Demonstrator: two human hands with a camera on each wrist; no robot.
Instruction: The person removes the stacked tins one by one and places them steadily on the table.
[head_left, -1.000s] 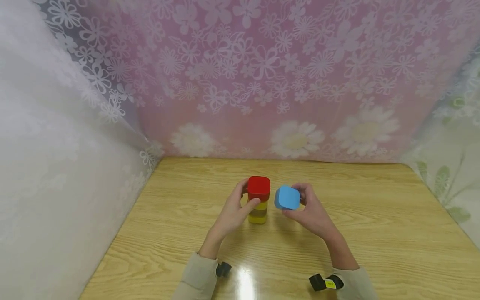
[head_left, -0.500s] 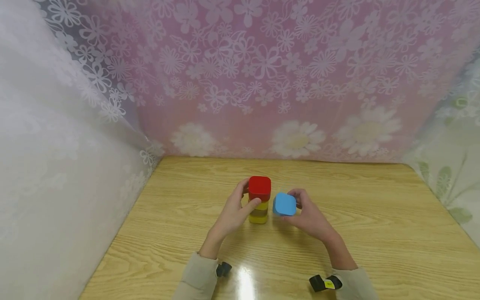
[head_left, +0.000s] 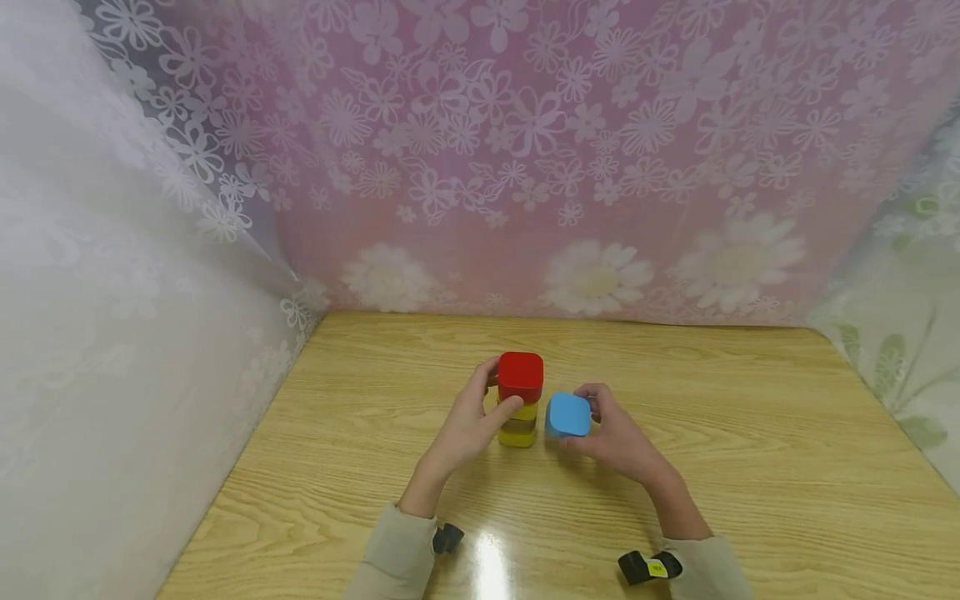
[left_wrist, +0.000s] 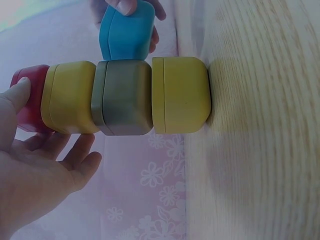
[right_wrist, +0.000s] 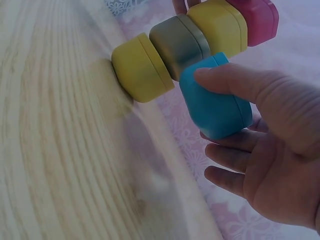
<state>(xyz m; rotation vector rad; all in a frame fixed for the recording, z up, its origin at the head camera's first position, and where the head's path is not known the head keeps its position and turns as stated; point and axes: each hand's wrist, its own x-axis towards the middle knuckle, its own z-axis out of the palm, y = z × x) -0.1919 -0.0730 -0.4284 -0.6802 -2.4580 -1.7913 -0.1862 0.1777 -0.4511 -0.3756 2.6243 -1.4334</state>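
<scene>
A stack of rounded square boxes with lids stands upright on the table. From the bottom up come a yellow box, an olive-brown box, another yellow box and a red box on top. My left hand grips the red box, thumb on the near side and fingers behind. To the right of the stack, my right hand holds a blue box between thumb and fingers. Both wrist views show this blue box raised off the table, about level with the olive-brown one.
The wooden table reaches back to a pink flowered curtain. A whitish sheet hangs along the left side, and a leaf-patterned one along the right.
My right hand has brought the blue box lower and slightly left, closer to the stack, slowing in the last half second. The left hand keeps its hold on the red box.
</scene>
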